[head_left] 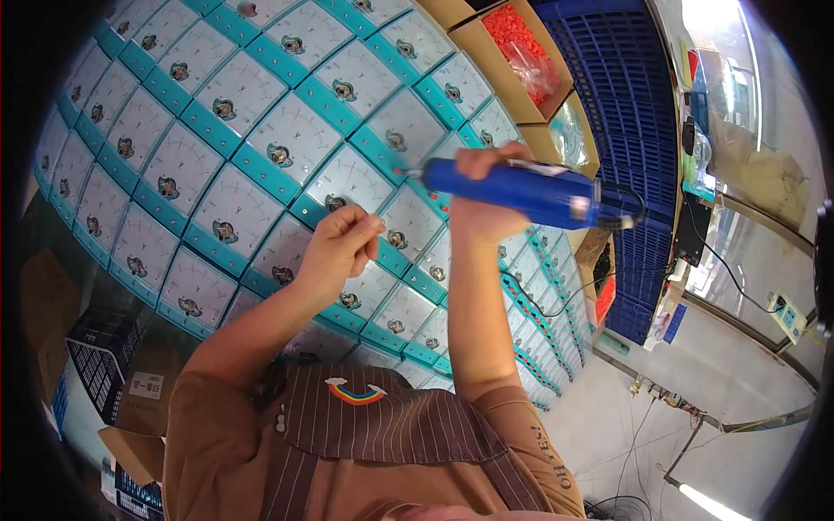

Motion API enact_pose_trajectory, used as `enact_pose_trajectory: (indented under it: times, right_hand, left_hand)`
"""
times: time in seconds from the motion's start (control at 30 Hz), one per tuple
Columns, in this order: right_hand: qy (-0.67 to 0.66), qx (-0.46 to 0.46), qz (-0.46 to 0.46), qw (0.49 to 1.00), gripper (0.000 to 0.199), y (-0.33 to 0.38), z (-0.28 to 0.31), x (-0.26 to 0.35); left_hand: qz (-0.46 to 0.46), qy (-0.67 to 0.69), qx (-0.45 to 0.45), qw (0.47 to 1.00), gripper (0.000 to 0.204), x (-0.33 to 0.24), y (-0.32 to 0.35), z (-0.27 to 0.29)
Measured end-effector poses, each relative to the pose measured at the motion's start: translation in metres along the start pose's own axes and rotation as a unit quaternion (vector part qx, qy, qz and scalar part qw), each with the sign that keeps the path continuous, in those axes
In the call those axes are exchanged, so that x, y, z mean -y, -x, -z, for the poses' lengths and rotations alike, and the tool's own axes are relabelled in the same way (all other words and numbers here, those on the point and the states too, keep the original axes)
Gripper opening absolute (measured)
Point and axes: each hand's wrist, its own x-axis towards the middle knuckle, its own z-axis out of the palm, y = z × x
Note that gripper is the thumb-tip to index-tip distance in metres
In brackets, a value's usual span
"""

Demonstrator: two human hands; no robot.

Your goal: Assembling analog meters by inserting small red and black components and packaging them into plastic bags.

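Rows of panel meters (217, 213) with white dial faces and teal lower strips cover the work surface. Each has a small round metal mechanism near its lower edge. Wrapped in my right hand (488, 195) is a blue electric screwdriver (530, 188), lying nearly level above the meters. Its tip points left and looks blurred. My left hand (343, 247) is closed in a pinch over the meters, below and left of that tip. Whatever sits between its thumb and forefinger is too small to make out.
Cardboard boxes at the upper right hold small red parts (512, 43) and plastic bags. Blue plastic crates (608, 95) stand beside them. The screwdriver's cable (627, 193) loops from its rear end. A dark crate (100, 352) and an open carton (143, 417) are at lower left.
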Motion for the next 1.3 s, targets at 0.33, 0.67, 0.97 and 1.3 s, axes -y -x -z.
enact_pose_trajectory:
  times: [0.33,0.67,0.97,1.3]
  right_hand:
    - [-0.162,0.048,-0.106,0.980,0.036,0.032,-0.007,0.030]
    - [0.050,0.061,0.027,0.997,0.056,-0.007,-0.032,-0.013]
    - [0.071,0.118,0.003,0.990,0.051,0.004,-0.035,-0.037]
    - [-0.156,-0.022,-0.043,0.987,0.037,-0.013,-0.010,0.027]
  left_hand:
    - [0.045,0.087,0.033,0.995,0.020,-0.012,-0.006,-0.004]
    - [0.009,0.083,0.021,0.996,0.024,-0.004,0.009,0.007]
    - [0.024,-0.004,0.073,0.997,0.016,-0.006,0.007,0.012]
    - [-0.021,0.050,-0.033,0.998,0.016,-0.025,-0.004,0.008]
